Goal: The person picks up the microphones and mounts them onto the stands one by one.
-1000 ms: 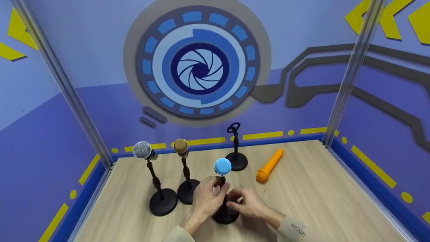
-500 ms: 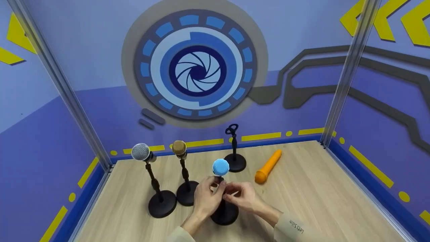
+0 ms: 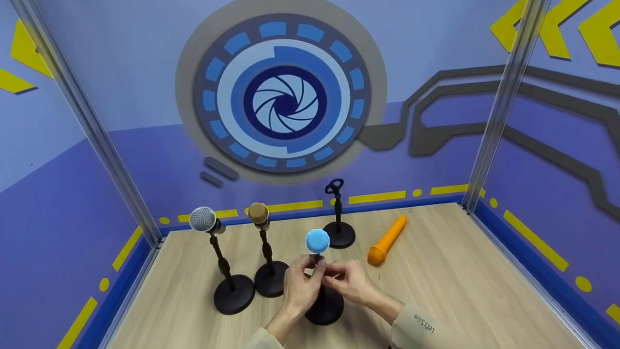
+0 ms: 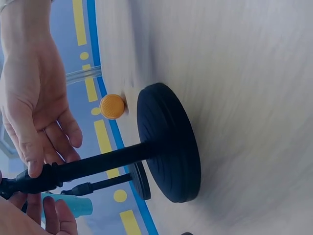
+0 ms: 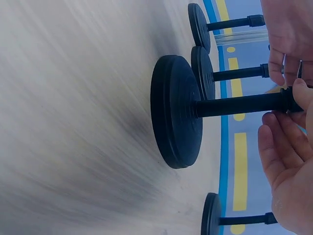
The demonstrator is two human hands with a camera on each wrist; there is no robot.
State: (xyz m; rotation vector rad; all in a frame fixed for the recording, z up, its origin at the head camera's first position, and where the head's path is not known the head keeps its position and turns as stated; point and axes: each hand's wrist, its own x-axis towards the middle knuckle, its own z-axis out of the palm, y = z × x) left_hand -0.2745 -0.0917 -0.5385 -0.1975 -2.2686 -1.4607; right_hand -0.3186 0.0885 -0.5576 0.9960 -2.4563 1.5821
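A microphone with a light-blue head (image 3: 317, 241) sits on top of a black desktop stand (image 3: 327, 311) at the front middle of the table. My left hand (image 3: 299, 287) grips the stand's upper part, just below the microphone. With thumb and fingers, my right hand (image 3: 354, 281) pinches the joint of the pole close by, partly hidden in the head view. The stand's round base (image 4: 171, 147) is upright on the table in the left wrist view. In that view, the microphone's teal body (image 4: 80, 205) shows behind the left fingers.
To the left stand a silver-headed microphone (image 3: 203, 219) and a gold-headed microphone (image 3: 258, 213) on black stands. A bare stand (image 3: 339, 235) with a ring clip is behind. An orange microphone (image 3: 386, 241) lies at the right. Printed walls (image 3: 436, 179) enclose the wooden table.
My right hand has moved up the pole, closer to the left hand, and pinches the joint there. My left hand keeps its grip. The head view has shifted slightly.
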